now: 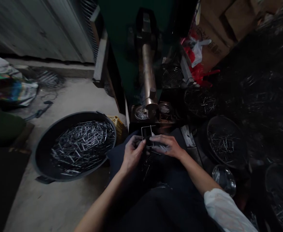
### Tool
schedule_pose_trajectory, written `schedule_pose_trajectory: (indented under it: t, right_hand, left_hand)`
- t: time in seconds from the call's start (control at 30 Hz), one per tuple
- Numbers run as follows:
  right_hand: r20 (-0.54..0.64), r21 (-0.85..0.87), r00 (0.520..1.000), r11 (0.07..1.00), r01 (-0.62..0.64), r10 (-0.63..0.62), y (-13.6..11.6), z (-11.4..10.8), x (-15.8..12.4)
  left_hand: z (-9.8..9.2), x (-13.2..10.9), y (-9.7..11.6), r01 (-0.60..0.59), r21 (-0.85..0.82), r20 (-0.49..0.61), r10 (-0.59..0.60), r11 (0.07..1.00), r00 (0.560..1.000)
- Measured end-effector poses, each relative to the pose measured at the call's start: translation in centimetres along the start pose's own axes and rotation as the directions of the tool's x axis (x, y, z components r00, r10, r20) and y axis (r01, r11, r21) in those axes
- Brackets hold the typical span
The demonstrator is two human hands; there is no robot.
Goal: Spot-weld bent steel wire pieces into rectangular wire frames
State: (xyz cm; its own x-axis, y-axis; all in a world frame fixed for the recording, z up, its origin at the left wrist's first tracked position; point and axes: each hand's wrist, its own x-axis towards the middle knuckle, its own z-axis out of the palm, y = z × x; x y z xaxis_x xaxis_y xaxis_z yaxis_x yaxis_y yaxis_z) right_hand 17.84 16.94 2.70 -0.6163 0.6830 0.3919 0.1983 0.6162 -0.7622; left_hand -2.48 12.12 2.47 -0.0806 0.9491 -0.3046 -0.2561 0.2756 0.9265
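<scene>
My left hand (pixel 132 151) and my right hand (pixel 167 145) meet over my lap, in front of a dark green press machine (pixel 145 61). Together they pinch bent metal wire pieces (pixel 148 135); one square-shaped wire loop sticks up between the fingertips. My right hand also covers a small bunch of wires under its fingers. The machine's steel ram (pixel 148 80) hangs just above and beyond the hands, over a small round die (pixel 141 112).
A large black basin (pixel 44 151) full of shiny wire pieces sits on the concrete floor at the left. Dark round baskets of wire parts (pixel 225 141) stand at the right, with a glass jar (pixel 224 178) near my right forearm. Cardboard boxes and red bags lie behind.
</scene>
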Motion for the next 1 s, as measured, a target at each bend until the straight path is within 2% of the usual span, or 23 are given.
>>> schedule_pose_trajectory:
  t: [0.37,1.0]
  right_hand:
    - [-0.01,0.068,1.0,0.997,-0.021,0.022,-0.2,-0.8,1.5]
    - [0.026,0.05,0.999,0.998,-0.049,0.047,0.5,-1.8,3.2]
  left_hand:
    - [0.1,0.6,-0.5,-0.085,-0.134,0.066,0.094,0.987,0.993]
    - [0.7,1.7,1.2,-0.166,-0.096,0.018,0.168,0.982,0.986]
